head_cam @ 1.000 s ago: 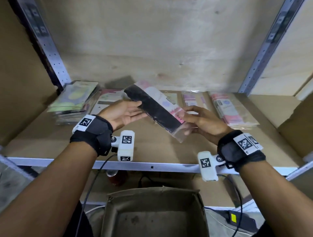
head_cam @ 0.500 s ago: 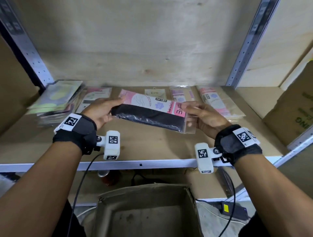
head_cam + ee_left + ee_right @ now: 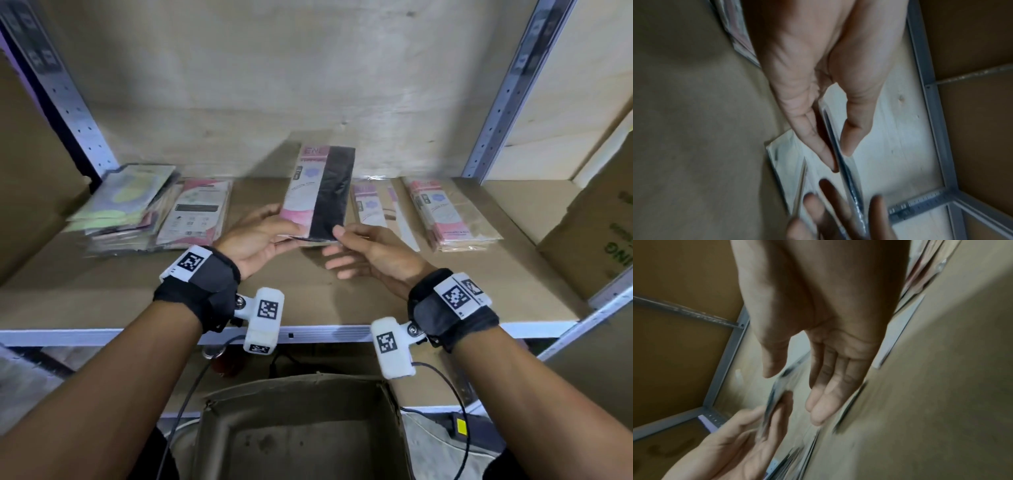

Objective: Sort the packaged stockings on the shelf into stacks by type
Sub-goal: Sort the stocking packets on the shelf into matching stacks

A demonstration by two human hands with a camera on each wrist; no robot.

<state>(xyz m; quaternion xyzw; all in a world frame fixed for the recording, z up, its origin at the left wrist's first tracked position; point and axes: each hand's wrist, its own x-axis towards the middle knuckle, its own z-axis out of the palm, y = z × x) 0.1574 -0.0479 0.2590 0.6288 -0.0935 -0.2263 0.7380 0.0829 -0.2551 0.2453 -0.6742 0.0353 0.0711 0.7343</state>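
Note:
A long clear packet of black stockings with a pink and white card (image 3: 318,192) stands lengthwise above the shelf middle. My left hand (image 3: 260,236) pinches its near end between thumb and fingers; in the left wrist view the packet's edge (image 3: 830,129) runs between them. Just to its right my right hand (image 3: 359,246) hovers with straight, relaxed fingers (image 3: 826,395), holding nothing. On the shelf lie a loose beige packet (image 3: 373,209), a beige stack (image 3: 448,212) to the right, a pink-carded packet (image 3: 198,209) and a green-carded stack (image 3: 120,202) to the left.
The wooden shelf board (image 3: 308,281) has a metal front rail. Grey perforated uprights (image 3: 493,113) stand at the back corners. A cardboard carton (image 3: 596,229) sits at the far right. An open cardboard box (image 3: 301,428) stands below the shelf in front of me.
The packet turned from lying crosswise between both hands to pointing away from me. My right hand let go of its end; the left hand keeps hold.

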